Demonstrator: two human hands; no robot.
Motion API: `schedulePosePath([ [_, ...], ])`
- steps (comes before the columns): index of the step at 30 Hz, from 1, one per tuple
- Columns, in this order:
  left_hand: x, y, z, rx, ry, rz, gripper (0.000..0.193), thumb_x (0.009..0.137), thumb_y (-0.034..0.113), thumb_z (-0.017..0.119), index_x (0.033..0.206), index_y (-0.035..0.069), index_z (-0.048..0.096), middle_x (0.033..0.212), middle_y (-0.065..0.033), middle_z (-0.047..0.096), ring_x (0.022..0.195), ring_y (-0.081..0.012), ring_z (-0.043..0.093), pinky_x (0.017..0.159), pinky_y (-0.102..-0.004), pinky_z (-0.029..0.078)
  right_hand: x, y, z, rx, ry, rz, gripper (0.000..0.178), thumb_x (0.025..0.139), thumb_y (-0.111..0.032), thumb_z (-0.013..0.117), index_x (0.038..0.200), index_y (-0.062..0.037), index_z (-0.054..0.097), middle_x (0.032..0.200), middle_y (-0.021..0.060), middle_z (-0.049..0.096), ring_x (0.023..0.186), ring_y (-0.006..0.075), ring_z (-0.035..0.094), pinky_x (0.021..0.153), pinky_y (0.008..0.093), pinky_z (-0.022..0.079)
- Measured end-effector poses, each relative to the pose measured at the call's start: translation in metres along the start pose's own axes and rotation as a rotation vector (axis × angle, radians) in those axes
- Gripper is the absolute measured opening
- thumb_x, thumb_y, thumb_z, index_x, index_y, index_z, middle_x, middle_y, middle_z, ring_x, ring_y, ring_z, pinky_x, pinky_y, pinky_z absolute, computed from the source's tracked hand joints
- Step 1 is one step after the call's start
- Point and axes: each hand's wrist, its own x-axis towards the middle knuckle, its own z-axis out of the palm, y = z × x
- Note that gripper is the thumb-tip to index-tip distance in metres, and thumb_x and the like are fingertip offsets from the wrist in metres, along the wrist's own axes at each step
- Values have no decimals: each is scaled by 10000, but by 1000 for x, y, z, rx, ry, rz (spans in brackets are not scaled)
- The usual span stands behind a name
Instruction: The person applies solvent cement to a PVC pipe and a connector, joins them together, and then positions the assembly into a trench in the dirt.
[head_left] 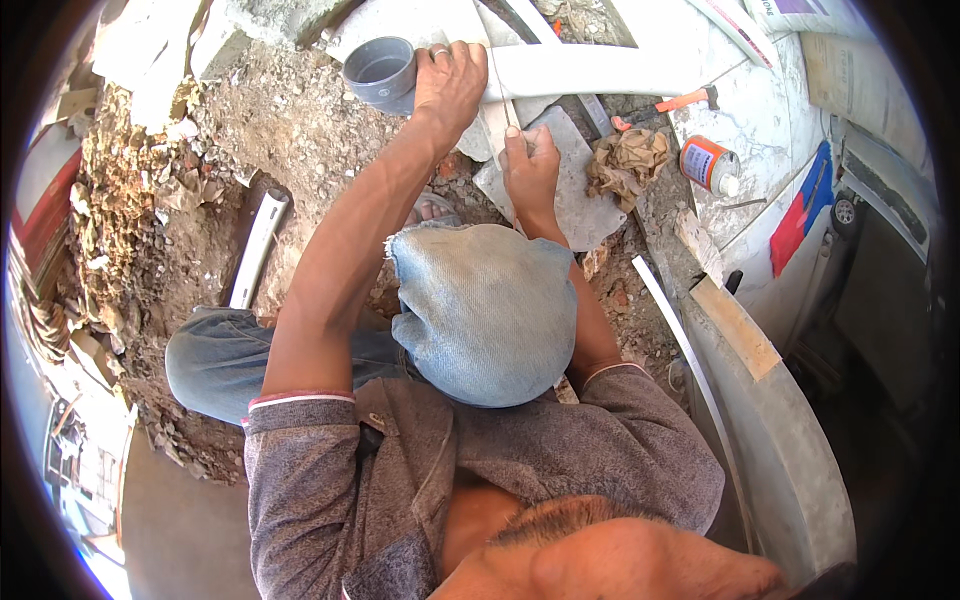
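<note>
A white plastic pipe lies across the far side of the work area, in front of me. A grey pipe fitting with a round open mouth sits at its left end. My left hand is wrapped over the pipe where it meets the fitting, hiding the joint. Nearer to me, my right hand is closed, its thumb up, on a thin strip like a saw blade that runs against the pipe. Its lower end is hidden in my fingers. A flat grey stone slab lies beneath my right hand.
Right of the pipe are crumpled brown paper, an orange-labelled can and an orange-handled hammer. A short white pipe piece lies in the rubble at left. A low concrete wall curves along my right side.
</note>
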Motion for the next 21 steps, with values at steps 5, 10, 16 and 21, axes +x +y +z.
schedulePosePath([
  [5, -11, 9, 11, -43, 3, 6, 356, 755, 110, 641, 1066, 17, 495, 1036, -157, 586, 991, -322, 600, 826, -488, 425, 29, -11, 16, -189, 11, -145, 170, 943, -166, 575, 887, -13, 525, 635, 7, 521, 515, 64, 430, 461, 251, 355],
  [10, 5, 2, 3, -22, -4, -14, 359, 755, 127, 636, 1069, 18, 499, 1038, -149, 588, 996, -318, 598, 825, -489, 422, -6, -7, -4, 54, -11, 71, 196, 927, -167, 582, 881, 15, 525, 661, 39, 553, 565, 103, 479, 539, 283, 406],
  [16, 1, -3, 6, -1, 6, -1, 378, 752, 129, 641, 1080, 16, 493, 1055, -149, 589, 1015, -326, 594, 835, -487, 417, -4, -9, -2, -83, -21, 78, 189, 925, -166, 561, 843, 0, 522, 674, 43, 567, 576, 96, 496, 532, 265, 418],
  [21, 12, 3, 1, -89, -43, -44, 442, 739, 179, 689, 1099, 13, 494, 1073, -156, 587, 1039, -328, 586, 849, -503, 408, 32, -10, 6, -149, 38, -52, 203, 907, -174, 578, 847, 13, 528, 648, 79, 571, 625, 164, 560, 596, 337, 448],
])
